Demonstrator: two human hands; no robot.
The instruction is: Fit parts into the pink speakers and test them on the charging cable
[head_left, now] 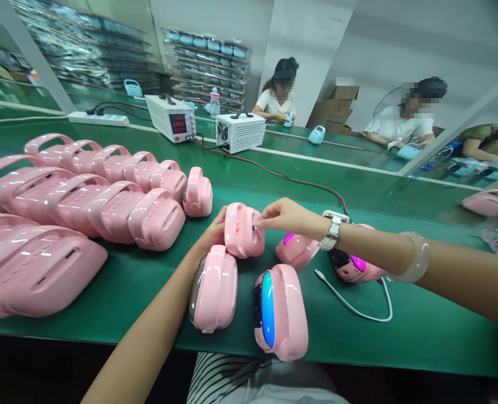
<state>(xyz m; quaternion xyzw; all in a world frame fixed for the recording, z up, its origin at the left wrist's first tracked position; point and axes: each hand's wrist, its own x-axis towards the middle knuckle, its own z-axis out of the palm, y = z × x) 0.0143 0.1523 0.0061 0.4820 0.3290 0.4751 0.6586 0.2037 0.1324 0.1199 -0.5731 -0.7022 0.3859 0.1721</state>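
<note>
My left hand [218, 229] grips the far left side of a pink portable speaker [241, 238] with a carry handle; most of its fingers are hidden behind it. My right hand [286, 215] has thumb and fingers pinched together at the dark slot on that speaker's side. Whatever lies between those fingertips is too small to make out. Just below stands a second pink speaker [217, 294]. Beside it, another speaker [293, 314] shows a lit blue panel. Under my right forearm are a speaker with a magenta light [298, 252] and one partly covered speaker [350, 266].
Rows of pink speakers [156, 221] fill the left of the green table [341, 336]. A white cable [358, 315] lies at right. A power supply [170, 119] and a white metal box [241, 133] stand behind. Several co-workers [276, 101] sit across the table.
</note>
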